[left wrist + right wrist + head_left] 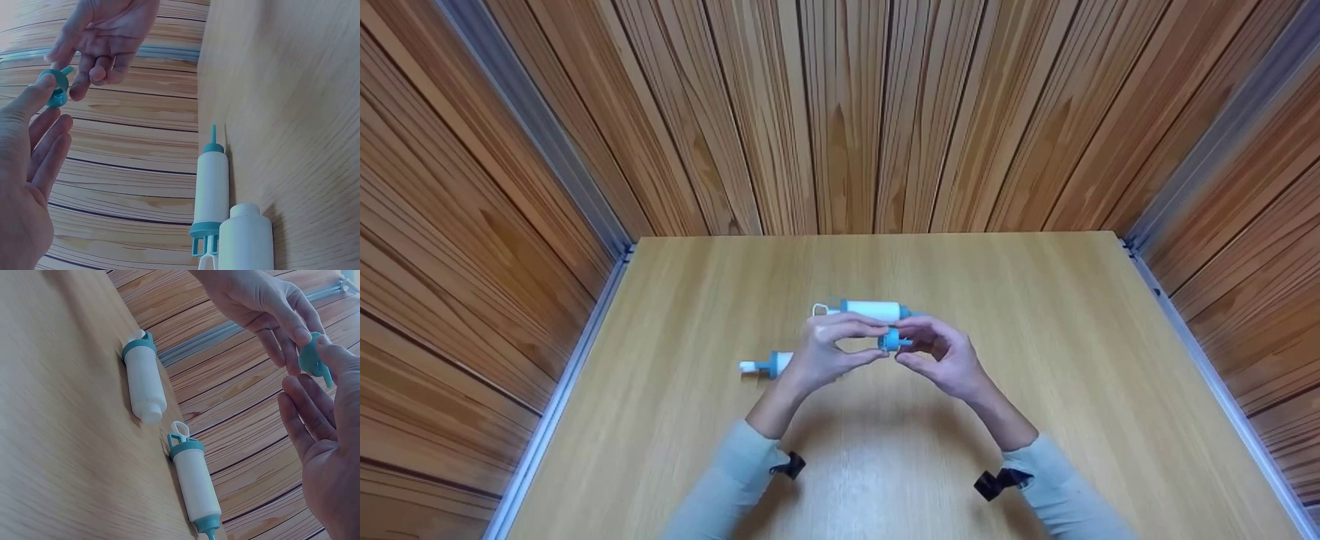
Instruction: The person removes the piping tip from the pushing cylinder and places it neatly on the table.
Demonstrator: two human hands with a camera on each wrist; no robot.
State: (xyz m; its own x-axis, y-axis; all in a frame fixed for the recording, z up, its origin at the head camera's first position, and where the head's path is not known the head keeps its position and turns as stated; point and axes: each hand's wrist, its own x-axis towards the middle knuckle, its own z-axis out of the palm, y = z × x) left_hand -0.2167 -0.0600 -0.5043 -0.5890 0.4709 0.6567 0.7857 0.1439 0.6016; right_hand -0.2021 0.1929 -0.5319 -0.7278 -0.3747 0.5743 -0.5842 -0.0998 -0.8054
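Note:
A small teal nozzle cap (893,340) with a thin spout is held up above the table. My left hand (826,351) pinches its rim between thumb and forefinger. Around the spout side, my right hand (952,361) has its thumb and fingers spread, with fingertips right beside the cap. Behind the hands lies a white syringe-like tube (874,310) with teal ends, a white pull ring and its own teal nozzle. A second white tube (145,379) lies nearer, with a bare white neck; in the head view my left hand hides part of it.
The light wooden table (675,450) carries both tubes. Plank walls (847,112) stand at the back and both sides, with metal rails (562,390) along the table's side edges. Small black cameras (1001,484) sit on the sleeves at both wrists.

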